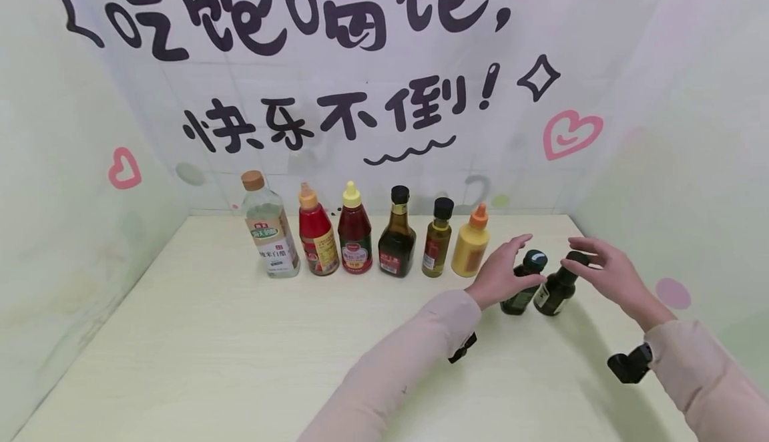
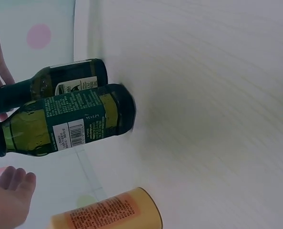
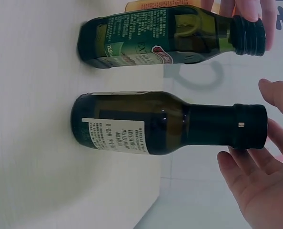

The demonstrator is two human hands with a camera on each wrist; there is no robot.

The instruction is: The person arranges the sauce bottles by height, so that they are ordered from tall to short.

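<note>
Two dark glass bottles stand upright side by side at the right of the table. The left one is a green olive oil bottle [image 3: 146, 36] with a dark screw cap. Beside it is a dark bottle [image 3: 127, 105] with a long black neck and a white label. My left hand [image 1: 500, 274] is at the olive oil bottle's cap, thumb and fingers spread around it. My right hand [image 1: 615, 278] is at the dark bottle's top, with its thumb on one side and fingers on the other. In the right wrist view, that thumb is apart from the cap.
Along the back wall runs a row: a clear vinegar bottle [image 1: 270, 235], a red squeeze bottle [image 1: 317, 238], a dark red sauce bottle [image 1: 355, 235], a brown sauce bottle [image 1: 397, 238], a small oil bottle [image 1: 437, 242] and a yellow squeeze bottle [image 1: 470, 245]. Walls enclose the table [image 1: 240, 342].
</note>
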